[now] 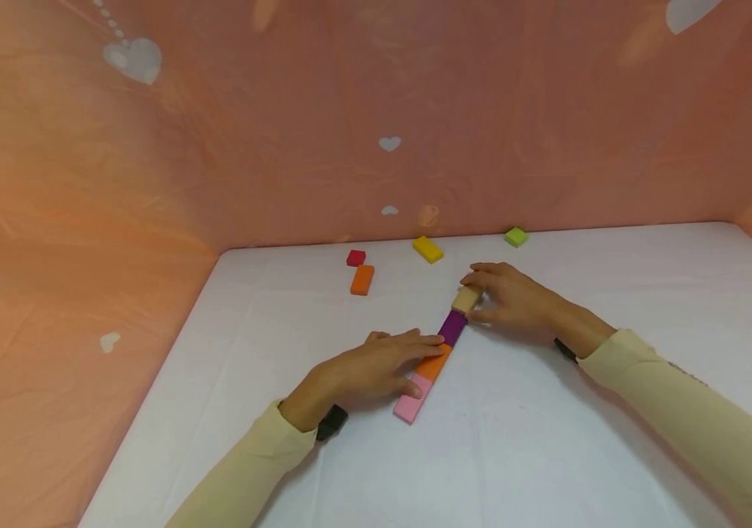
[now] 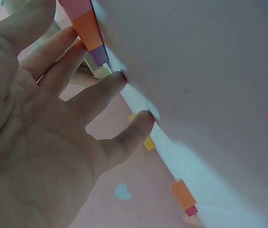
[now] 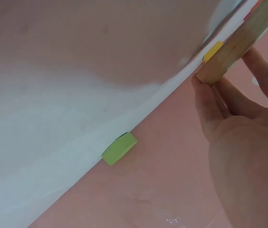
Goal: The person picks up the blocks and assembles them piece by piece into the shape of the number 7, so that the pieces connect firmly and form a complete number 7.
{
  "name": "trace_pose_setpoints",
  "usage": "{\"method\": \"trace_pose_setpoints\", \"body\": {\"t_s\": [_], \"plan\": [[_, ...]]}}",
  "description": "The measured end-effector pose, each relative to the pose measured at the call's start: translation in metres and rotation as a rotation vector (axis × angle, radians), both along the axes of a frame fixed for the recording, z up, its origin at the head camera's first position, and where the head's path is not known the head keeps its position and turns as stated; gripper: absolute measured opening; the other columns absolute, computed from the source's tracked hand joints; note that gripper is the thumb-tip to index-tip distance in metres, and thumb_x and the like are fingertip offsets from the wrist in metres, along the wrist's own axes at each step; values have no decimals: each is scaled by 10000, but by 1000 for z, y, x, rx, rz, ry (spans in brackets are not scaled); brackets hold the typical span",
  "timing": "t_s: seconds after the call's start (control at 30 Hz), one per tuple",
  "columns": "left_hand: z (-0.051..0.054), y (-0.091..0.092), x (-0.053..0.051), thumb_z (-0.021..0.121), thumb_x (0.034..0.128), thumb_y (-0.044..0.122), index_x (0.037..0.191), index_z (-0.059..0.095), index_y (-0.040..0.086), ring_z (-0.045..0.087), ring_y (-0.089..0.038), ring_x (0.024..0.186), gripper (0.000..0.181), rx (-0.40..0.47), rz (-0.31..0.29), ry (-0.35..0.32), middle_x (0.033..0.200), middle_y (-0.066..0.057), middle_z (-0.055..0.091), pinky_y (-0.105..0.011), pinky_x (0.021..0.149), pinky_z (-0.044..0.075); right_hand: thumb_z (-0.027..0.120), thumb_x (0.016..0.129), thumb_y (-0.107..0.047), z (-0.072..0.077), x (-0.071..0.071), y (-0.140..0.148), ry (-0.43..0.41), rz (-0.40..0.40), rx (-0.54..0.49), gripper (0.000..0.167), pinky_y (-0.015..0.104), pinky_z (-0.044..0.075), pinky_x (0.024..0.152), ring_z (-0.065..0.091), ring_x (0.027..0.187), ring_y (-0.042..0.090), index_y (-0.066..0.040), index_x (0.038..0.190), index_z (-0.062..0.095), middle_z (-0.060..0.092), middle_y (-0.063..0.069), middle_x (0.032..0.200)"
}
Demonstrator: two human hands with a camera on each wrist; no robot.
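Our right hand (image 1: 516,297) pinches the tan block (image 1: 465,299), short of the twelve-o'clock table edge (image 1: 471,237); our left hand (image 1: 371,368) rests outstretched on the row (image 1: 435,367)

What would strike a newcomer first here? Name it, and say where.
A pink, orange and purple row slants across the white table's middle. The left hand touches it while the right hand grips a tan block at its far end. Beyond, a yellow block lies near the table's back edge.
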State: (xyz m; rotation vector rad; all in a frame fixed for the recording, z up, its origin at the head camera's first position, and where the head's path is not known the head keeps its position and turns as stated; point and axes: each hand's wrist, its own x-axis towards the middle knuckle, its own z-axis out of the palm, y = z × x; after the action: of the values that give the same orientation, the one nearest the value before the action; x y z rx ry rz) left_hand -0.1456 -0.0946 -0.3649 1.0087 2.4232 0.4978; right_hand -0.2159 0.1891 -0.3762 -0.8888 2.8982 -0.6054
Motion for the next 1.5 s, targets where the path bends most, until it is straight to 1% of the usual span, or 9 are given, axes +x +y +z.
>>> {"method": "trace_pose_setpoints", "body": {"t_s": [0.23, 0.43, 0.63, 0.73, 0.9, 1.03, 1.27, 1.5], "plan": [[1, 0, 1, 663, 948, 338, 1553, 353, 275, 189, -176, 1552, 683, -4, -13, 5, 1631, 165, 272, -505, 1200, 225, 708, 903, -398, 1, 3, 0, -42, -12, 7, 577, 620, 325, 1142, 378, 1408, 423, -91, 1372, 571, 418, 221, 1531], [1, 2, 2, 653, 953, 352, 1559, 336, 282, 186, -180, 1553, 688, -35, -13, 16, 1635, 165, 260, -520, 1217, 210, 674, 929, -412, 2, 4, 1, -65, 1, -2, 549, 629, 307, 1150, 363, 1419, 429, -101, 1371, 579, 409, 222, 1538], [2, 3, 3, 651, 951, 354, 1563, 326, 279, 188, -196, 1554, 697, -51, -18, 17, 1642, 143, 261, -567, 1226, 192, 636, 968, -332, 0, 5, 1, -62, 7, 2, 473, 630, 305, 1151, 370, 1418, 436, -94, 1371, 576, 413, 223, 1536], [1, 4, 3, 654, 948, 347, 1561, 332, 278, 185, -199, 1555, 696, -49, -17, 16, 1642, 140, 261, -571, 1230, 179, 631, 971, -348, -2, 6, 0, -65, -5, 13, 482, 626, 313, 1149, 372, 1421, 430, -97, 1378, 568, 406, 214, 1544], [0, 3, 3, 661, 943, 351, 1559, 340, 276, 194, -202, 1553, 698, -45, -18, 33, 1639, 138, 271, -569, 1226, 193, 626, 971, -365, -2, 6, 0, -76, -20, 29, 500, 625, 310, 1152, 361, 1435, 421, -113, 1397, 553, 392, 193, 1560], [0, 3, 2, 664, 942, 344, 1558, 343, 273, 199, -203, 1551, 699, -42, -22, 32, 1639, 134, 273, -569, 1222, 200, 627, 971, -362, -1, 7, 0, -85, -21, 28, 497, 623, 306, 1155, 355, 1441, 416, -120, 1398, 552, 389, 187, 1564], [-1, 3, 2, 669, 938, 335, 1553, 355, 267, 206, -210, 1549, 694, -29, -22, 33, 1637, 131, 280, -579, 1219, 202, 628, 969, -371, -1, 6, -1, -65, -10, 26, 495, 625, 318, 1146, 372, 1426, 423, -119, 1389, 560, 405, 198, 1550], [0, 3, 3, 667, 945, 321, 1552, 357, 273, 201, -206, 1551, 683, -24, -17, 23, 1636, 134, 279, -581, 1224, 187, 638, 964, -369, -1, 6, 0, -61, -20, 38, 488, 612, 319, 1153, 373, 1432, 409, -128, 1384, 578, 414, 184, 1550]]}}
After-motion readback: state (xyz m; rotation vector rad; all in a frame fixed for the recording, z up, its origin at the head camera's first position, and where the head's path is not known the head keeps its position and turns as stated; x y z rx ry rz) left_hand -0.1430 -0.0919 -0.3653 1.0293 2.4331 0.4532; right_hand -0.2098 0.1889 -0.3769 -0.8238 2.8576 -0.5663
